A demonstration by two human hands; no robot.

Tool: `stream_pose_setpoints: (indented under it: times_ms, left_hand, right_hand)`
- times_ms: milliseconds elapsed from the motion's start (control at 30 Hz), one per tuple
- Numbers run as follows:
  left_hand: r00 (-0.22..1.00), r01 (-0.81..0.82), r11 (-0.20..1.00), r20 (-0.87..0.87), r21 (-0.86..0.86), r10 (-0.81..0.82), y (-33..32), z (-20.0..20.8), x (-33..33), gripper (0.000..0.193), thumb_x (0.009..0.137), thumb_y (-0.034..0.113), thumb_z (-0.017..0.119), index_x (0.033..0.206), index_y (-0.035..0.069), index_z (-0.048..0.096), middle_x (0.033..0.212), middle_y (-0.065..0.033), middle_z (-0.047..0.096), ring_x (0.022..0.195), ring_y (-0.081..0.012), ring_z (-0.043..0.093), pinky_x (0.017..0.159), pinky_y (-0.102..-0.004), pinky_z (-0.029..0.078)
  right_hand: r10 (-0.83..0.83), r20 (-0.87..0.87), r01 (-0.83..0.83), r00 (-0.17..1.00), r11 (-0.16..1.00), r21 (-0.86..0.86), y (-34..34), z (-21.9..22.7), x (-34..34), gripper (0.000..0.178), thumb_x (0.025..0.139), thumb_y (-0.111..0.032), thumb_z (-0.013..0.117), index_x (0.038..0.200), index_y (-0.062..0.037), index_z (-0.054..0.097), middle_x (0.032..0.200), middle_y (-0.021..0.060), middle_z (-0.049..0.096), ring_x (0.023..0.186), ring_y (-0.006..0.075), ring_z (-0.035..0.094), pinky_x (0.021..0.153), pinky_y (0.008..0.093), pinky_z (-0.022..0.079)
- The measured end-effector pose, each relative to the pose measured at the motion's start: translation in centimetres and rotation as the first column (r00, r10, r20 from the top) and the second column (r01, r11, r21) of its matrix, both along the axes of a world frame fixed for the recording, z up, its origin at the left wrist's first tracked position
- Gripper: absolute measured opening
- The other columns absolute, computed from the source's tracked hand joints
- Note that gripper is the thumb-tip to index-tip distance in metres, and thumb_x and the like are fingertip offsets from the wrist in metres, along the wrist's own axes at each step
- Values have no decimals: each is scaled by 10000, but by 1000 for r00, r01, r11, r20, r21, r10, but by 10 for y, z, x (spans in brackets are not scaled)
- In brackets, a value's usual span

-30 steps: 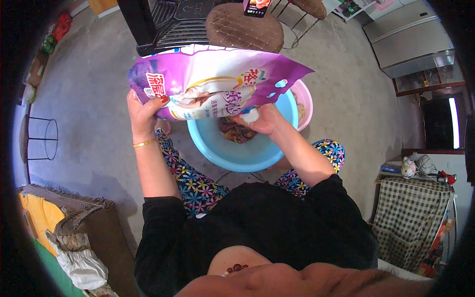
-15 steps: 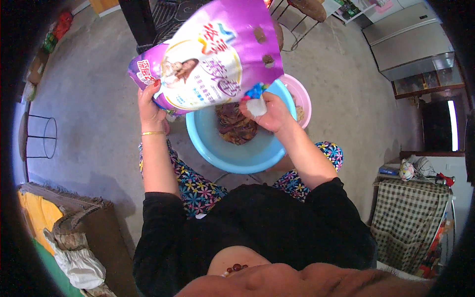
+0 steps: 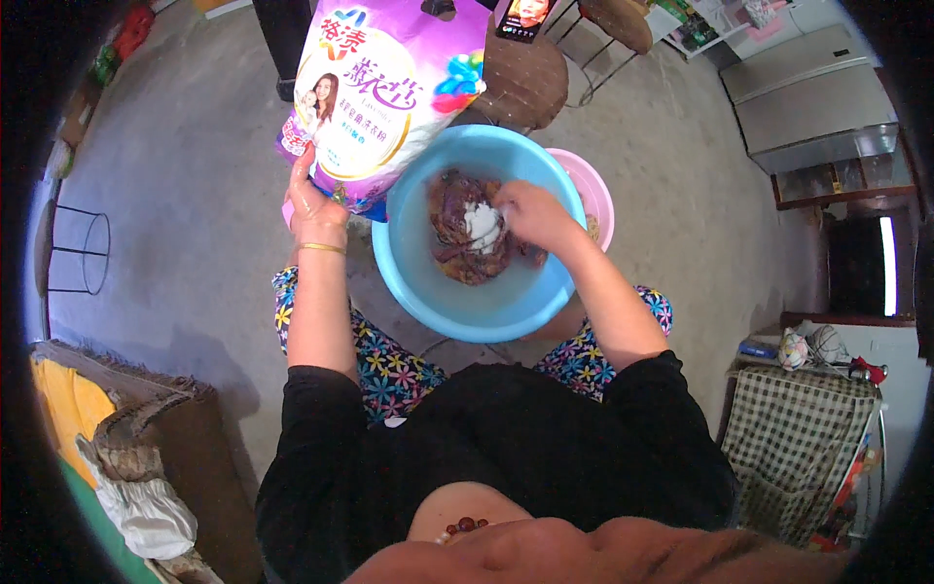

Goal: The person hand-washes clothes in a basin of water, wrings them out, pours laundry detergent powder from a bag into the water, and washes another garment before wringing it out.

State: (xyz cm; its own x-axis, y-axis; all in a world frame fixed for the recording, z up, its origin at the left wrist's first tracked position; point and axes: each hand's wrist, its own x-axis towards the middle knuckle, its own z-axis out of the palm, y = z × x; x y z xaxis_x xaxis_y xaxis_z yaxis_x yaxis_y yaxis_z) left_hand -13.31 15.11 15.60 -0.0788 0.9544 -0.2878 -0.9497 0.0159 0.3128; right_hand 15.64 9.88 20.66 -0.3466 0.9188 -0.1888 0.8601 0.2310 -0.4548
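Note:
My left hand [image 3: 316, 206] grips the lower end of a purple and white laundry powder bag [image 3: 409, 117], held up at the far left of the blue basin [image 3: 391, 277]. In the basin, dark patterned cloth [image 3: 457, 255] lies bunched up in cloudy water. A heap of white powder [image 3: 482, 226] sits on the cloth. My right hand [image 3: 537, 216] is turned palm down over the basin, its fingertips beside the powder. Motion smears those fingers, so their grip is unclear.
A pink basin [image 3: 605, 200] stands behind the blue one at the right. Farther off are a brown round stool [image 3: 530, 86] and a lit phone screen [image 3: 523, 19]. A checked cloth [image 3: 798, 428] covers a stand at the right; a brown sofa-like seat [image 3: 185, 438] is at the left.
My right hand has turned over from palm up with white powder in it and moved down over the cloth, where the powder now lies. The bag has tilted more upright and shifted left.

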Motion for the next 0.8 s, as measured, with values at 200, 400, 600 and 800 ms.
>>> stream_pose_setpoints:
  times_ms: [200,400,600,800]
  left_hand:
    - [999,32,996,-8,-84,-33,-7,12,9,467,779,224,535,1192,20,457,1199,-125,513,1102,-302,477,963,-435,343]
    - [1000,0,987,16,-163,3,-16,33,19,453,813,253,468,1199,16,455,1222,-129,495,1121,-310,458,974,-439,328]
    - [975,160,987,163,-28,-153,-11,9,16,457,819,247,466,1209,11,444,1225,-138,490,1124,-311,460,981,-431,327]
    - [960,183,983,210,15,-182,-14,6,11,461,815,236,464,1216,10,436,1230,-140,485,1126,-315,460,983,-442,321]
  right_hand:
    - [-223,-529,146,819,972,-184,-5,0,-5,370,700,-27,463,1064,-33,536,1020,211,530,928,347,534,842,394,427]
    - [26,-42,-15,999,973,230,-11,0,-15,325,704,-14,503,1025,-10,547,925,210,554,951,350,529,834,416,428]
    - [-152,-670,181,727,983,-27,56,110,-27,214,783,-206,560,954,-85,608,847,0,555,773,80,490,636,231,398]
    - [-160,-595,78,788,984,-160,118,186,-74,302,773,-337,566,902,-70,623,731,-28,503,558,52,366,490,204,280]
